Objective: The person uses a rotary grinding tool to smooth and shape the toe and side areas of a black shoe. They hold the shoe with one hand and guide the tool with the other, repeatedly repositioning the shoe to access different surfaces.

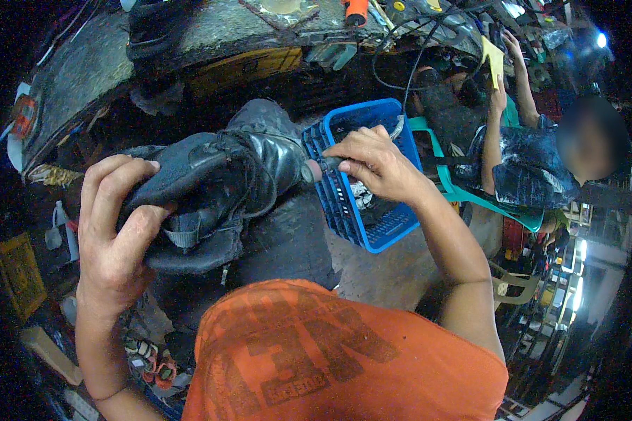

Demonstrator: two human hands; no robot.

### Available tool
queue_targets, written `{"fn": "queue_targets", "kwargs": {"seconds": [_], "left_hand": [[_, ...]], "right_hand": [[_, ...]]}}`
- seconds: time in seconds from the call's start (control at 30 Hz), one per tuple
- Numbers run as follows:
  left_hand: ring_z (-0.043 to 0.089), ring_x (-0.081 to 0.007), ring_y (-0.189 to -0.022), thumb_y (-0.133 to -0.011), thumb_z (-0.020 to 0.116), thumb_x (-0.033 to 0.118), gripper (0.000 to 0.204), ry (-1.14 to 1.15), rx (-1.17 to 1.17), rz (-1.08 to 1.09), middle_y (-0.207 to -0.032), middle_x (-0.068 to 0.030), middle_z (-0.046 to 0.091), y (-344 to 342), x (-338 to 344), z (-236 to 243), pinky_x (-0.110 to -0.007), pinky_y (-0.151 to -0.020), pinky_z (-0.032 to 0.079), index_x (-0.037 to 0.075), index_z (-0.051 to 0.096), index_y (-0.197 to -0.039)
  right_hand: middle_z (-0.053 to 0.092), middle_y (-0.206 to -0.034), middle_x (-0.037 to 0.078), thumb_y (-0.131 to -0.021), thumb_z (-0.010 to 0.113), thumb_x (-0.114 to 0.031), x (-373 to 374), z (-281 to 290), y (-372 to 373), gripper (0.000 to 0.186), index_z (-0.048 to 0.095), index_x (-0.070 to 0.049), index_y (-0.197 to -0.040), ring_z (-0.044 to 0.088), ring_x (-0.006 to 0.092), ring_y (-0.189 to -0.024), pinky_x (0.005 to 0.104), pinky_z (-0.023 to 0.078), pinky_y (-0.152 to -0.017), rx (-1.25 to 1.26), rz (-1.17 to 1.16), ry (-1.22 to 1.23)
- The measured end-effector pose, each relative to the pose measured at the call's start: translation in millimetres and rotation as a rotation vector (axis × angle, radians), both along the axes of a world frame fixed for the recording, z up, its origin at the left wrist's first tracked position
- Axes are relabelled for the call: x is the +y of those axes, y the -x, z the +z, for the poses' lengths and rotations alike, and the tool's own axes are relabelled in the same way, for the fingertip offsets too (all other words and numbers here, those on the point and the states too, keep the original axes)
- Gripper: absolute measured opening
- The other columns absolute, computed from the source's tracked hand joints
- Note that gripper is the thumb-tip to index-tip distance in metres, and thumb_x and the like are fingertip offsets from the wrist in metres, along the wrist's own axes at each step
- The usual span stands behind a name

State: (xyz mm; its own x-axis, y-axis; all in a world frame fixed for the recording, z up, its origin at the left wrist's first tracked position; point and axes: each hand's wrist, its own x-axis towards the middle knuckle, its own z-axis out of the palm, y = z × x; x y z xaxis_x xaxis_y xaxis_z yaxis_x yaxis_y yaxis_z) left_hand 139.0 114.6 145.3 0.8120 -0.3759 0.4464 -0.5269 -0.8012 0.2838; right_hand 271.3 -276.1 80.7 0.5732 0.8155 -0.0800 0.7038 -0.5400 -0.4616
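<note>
A black boot [193,175] lies across my lap, its padded collar and a grey strap turned toward me and its shiny black part pointing to the right. My left hand [116,231] grips the collar, thumb inside and fingers over the outer edge. In my right hand [379,163] is a handheld rotary grinder with a small round pinkish grinding head [311,170]. The head is close to the boot's shiny part; I cannot tell whether they touch. A cord [398,128] runs up from behind that hand.
Just beyond my right hand stands a blue plastic basket [372,245] with dark items inside. A worn workbench [84,91] curves along the far left, with an orange tool [356,12] at the top. To the right, another person [523,165] sits by a green plastic chair [470,196], holding something yellow.
</note>
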Motion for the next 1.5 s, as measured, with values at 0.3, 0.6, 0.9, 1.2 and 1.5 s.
{"fn": "queue_targets", "kwargs": {"seconds": [0.3, 0.6, 0.9, 1.2, 1.5], "left_hand": [[0.064, -0.0427, -0.110, -0.069, 0.079, 0.002, 0.028, 0.011, 0.024, 0.006, -0.120, -0.0200, 0.067, 0, -3, -1, -0.051, -0.089, 0.056, 0.001, 0.066, -0.093], [0.063, -0.0436, -0.106, -0.050, 0.093, 0.041, 0.063, 0.115, -0.006, -0.059, -0.114, -0.0210, 0.065, 0, -5, 3, -0.057, -0.091, 0.055, 0.002, 0.061, -0.086], [0.064, -0.0369, -0.089, -0.043, 0.089, 0.044, 0.064, 0.133, -0.226, -0.270, -0.100, -0.0154, 0.070, 5, -14, -14, -0.057, -0.080, 0.058, 0.007, 0.041, -0.065], [0.064, -0.0350, -0.091, -0.050, 0.061, 0.028, 0.033, 0.108, -0.219, -0.296, -0.104, -0.0126, 0.072, 1, -2, -19, -0.057, -0.082, 0.057, 0.006, 0.046, -0.070], [0.064, -0.0354, -0.090, -0.050, 0.060, 0.027, 0.034, 0.132, -0.267, -0.341, -0.104, -0.0131, 0.072, -7, -2, -21, -0.056, -0.081, 0.058, 0.006, 0.044, -0.071]], "right_hand": [[0.070, -0.106, 0.007, -0.101, 0.067, -0.022, 3, -12, -10, 0.029, 0.074, -0.011, -0.127, 0.063, 0.0289, -0.103, 0.0427, 0.039, -0.091, -0.074, -0.039, -0.100], [0.070, -0.103, 0.007, -0.101, 0.068, -0.025, -7, 2, 10, 0.029, 0.074, -0.012, -0.126, 0.062, 0.0282, -0.101, 0.0421, 0.038, -0.090, -0.012, -0.056, -0.052], [0.066, -0.097, 0.006, -0.103, 0.066, -0.024, -16, 3, 8, 0.026, 0.073, -0.014, -0.126, 0.062, 0.0286, -0.097, 0.0439, 0.040, -0.087, -0.095, -0.049, -0.113], [0.066, -0.099, 0.006, -0.103, 0.067, -0.026, -8, -1, -3, 0.027, 0.072, -0.016, -0.127, 0.062, 0.0282, -0.099, 0.0442, 0.040, -0.089, -0.090, 0.002, -0.084], [0.068, -0.103, 0.006, -0.103, 0.067, -0.029, -4, 2, -11, 0.028, 0.073, -0.016, -0.127, 0.063, 0.0283, -0.106, 0.0444, 0.041, -0.095, -0.085, 0.020, -0.076]]}}
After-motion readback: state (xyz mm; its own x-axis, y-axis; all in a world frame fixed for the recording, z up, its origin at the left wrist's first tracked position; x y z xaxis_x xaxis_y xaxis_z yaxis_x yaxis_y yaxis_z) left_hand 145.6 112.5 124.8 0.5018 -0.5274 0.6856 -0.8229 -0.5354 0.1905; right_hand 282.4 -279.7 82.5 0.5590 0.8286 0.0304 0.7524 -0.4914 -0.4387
